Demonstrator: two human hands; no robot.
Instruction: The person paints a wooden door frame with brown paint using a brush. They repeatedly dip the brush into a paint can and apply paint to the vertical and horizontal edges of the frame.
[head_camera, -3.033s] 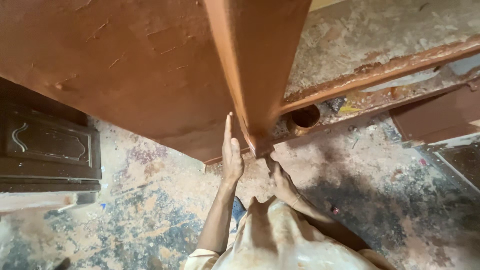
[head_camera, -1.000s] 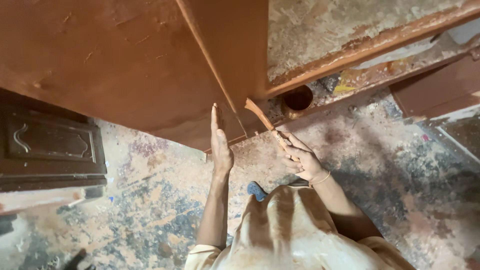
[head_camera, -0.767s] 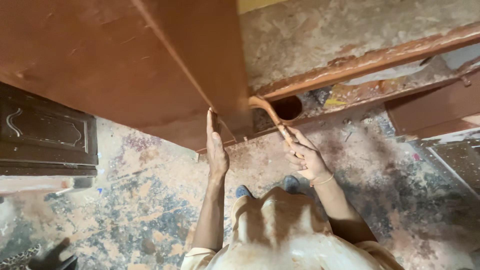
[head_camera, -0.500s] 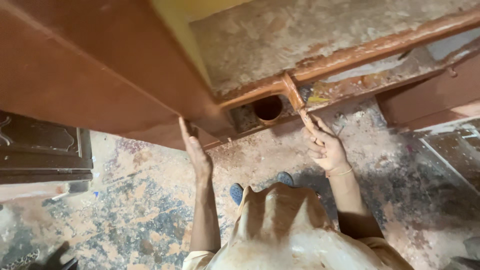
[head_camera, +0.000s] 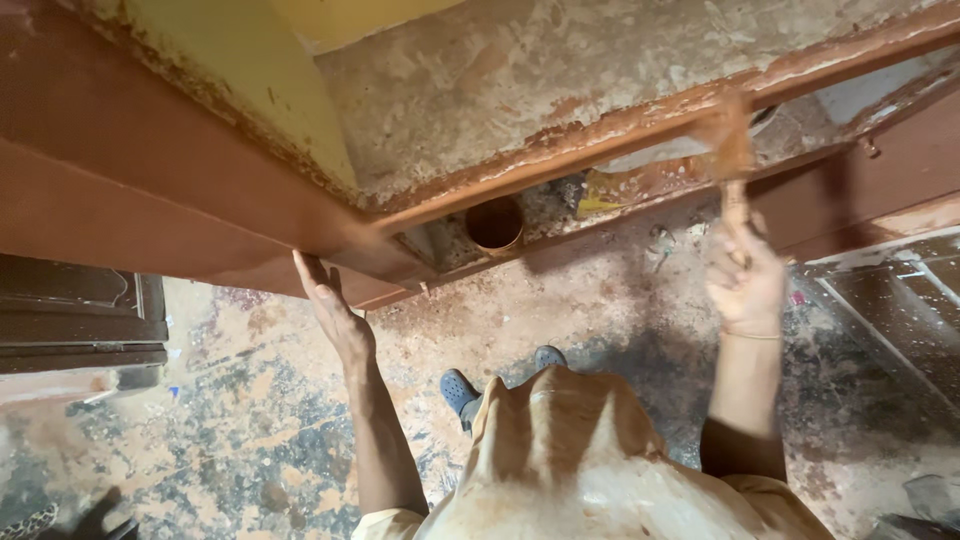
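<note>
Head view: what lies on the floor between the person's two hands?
Between the left hand and the right hand is paint-stained floor; a small round container sits just above that stretch.

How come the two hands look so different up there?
The left hand is open and flat, pressed against the big red-brown painted panel; the right hand is shut around a paint-smeared brush. The left hand sits lower, the right hand reaches higher toward the red-brown frame edge. The left looks sharp, the right blurred. Both are bare and raised.
</note>
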